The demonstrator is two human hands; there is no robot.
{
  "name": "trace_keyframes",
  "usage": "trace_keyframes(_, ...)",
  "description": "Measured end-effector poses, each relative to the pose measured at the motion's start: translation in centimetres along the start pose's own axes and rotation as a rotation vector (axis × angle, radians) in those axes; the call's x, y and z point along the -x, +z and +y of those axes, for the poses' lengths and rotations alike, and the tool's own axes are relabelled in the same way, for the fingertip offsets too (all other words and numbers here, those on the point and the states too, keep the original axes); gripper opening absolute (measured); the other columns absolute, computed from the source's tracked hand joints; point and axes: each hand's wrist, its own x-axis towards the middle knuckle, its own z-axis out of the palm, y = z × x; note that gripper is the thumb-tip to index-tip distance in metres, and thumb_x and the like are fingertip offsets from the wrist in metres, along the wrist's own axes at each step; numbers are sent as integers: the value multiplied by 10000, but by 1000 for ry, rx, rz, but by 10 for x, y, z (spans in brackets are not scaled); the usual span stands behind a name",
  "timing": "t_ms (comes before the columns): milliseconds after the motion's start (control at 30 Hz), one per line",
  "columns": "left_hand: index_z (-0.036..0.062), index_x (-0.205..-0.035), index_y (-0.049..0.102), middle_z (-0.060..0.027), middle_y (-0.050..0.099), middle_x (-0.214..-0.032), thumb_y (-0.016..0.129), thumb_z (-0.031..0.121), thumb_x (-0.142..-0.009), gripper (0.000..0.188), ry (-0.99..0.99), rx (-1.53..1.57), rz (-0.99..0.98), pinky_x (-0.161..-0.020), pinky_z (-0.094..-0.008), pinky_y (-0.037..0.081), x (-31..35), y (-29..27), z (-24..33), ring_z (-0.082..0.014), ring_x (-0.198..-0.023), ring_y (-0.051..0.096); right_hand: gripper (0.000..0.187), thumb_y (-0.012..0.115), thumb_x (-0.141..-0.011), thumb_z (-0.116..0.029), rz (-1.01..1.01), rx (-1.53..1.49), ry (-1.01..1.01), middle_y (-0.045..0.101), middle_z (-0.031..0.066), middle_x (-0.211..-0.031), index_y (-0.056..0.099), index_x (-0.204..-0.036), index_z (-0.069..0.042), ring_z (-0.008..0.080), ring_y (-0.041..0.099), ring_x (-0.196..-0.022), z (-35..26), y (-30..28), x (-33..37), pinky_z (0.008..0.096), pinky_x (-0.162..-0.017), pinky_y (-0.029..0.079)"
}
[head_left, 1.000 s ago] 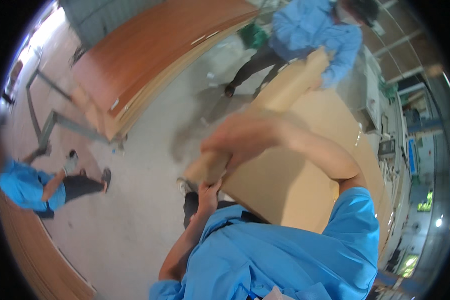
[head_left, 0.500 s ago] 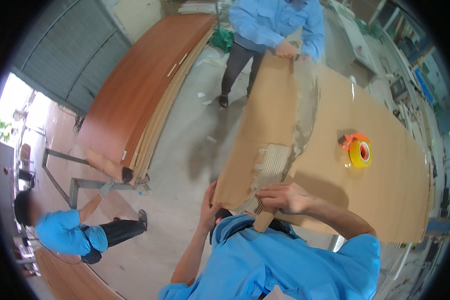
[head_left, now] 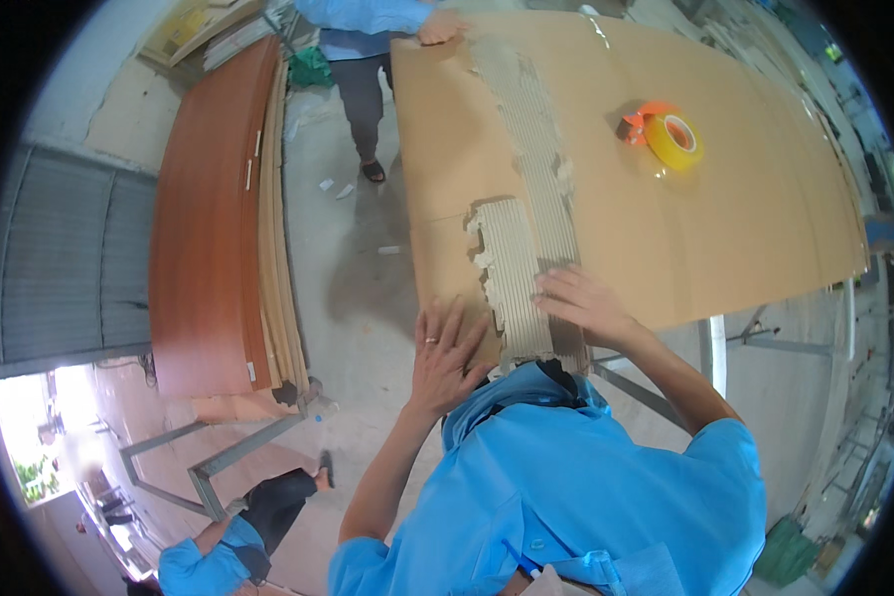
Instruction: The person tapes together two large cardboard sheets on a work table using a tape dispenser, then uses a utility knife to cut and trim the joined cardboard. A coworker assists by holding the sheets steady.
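A large sheet of brown cardboard [head_left: 705,228] spreads out before me, with a torn strip of exposed corrugation [head_left: 515,263] running along its left part. My left hand [head_left: 447,358] lies on the cardboard's near left edge, fingers spread, a ring on one finger. On the corrugated strip my right hand [head_left: 584,301] rests flat, its fingers stretched toward the left. Neither hand holds anything. A tape dispenser with a yellow roll and orange holder [head_left: 673,139] lies on the cardboard, beyond my right hand.
Across the cardboard a co-worker's hand [head_left: 443,27] rests on its far left corner. Stacked reddish-brown panels [head_left: 209,228] stand at the left on a metal frame [head_left: 238,447]. Another person in blue [head_left: 209,566] is at lower left. Paper scraps [head_left: 345,191] lie on the floor.
The cardboard's raised left flap now lies flat. My left hand has moved from gripping its edge to lying on top, and my right fingers have straightened. My view has shifted.
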Motion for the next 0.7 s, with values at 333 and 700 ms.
trace_keyframes(333,84,-1202,758,-295,510,-1530,620,576,-982,556,348,21,-90,-1236,-721,193,-43,0,4,-482,-1568,296,419,641,-982,-35,430,-293,786,617,179,-1503,650,-1400,-36,369,617,-1354,-69,13,48,451,-1152,494)
trace_keyframes(700,79,-1415,619,-300,364,-1655,540,541,-1031,606,380,-121,-101,-1227,-764,141,-58,17,36,-532,-1583,217,643,608,-1089,-411,562,-820,977,626,231,-1441,476,-1577,-13,290,590,-1350,-66,-3,15,407,-1122,472)
